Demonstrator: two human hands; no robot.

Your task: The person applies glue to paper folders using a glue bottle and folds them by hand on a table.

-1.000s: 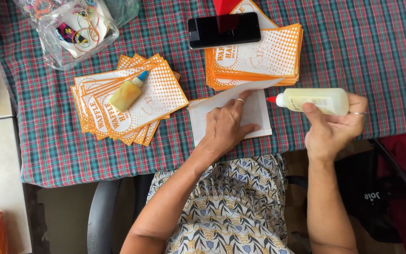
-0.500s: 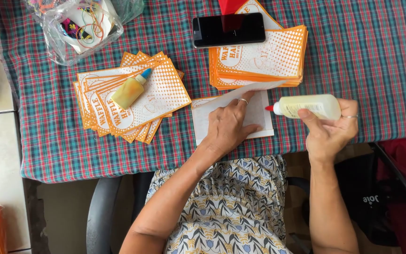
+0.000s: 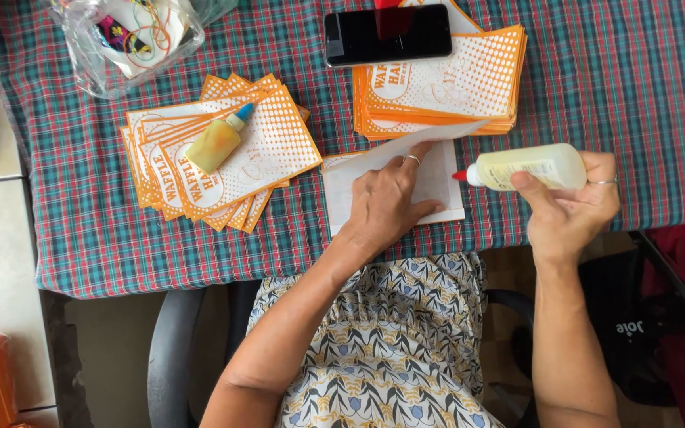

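white paper sheet (image 3: 438,186) lies under the flat, spread-fingered left hand (image 3: 386,202); right hand (image 3: 568,210) grips a glue bottle (image 3: 525,166) sideways.

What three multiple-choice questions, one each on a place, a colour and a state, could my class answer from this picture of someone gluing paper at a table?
1. Where does the black phone lie?
A. on the orange stack at the top
B. on the person's lap
C. inside the clear bag

2. What colour is the tip of the glue bottle in the right hand?
A. blue
B. red
C. green

3. What is the left hand doing?
A. holding the small yellow bottle
B. hanging off the table
C. pressing flat on the white sheet

Answers: 1 A, the phone rests partly on the far stack of orange printed cards. 2 B, the nozzle pointing at the sheet is red. 3 C, palm and fingers lie spread on the paper, whose top flap is folded up.
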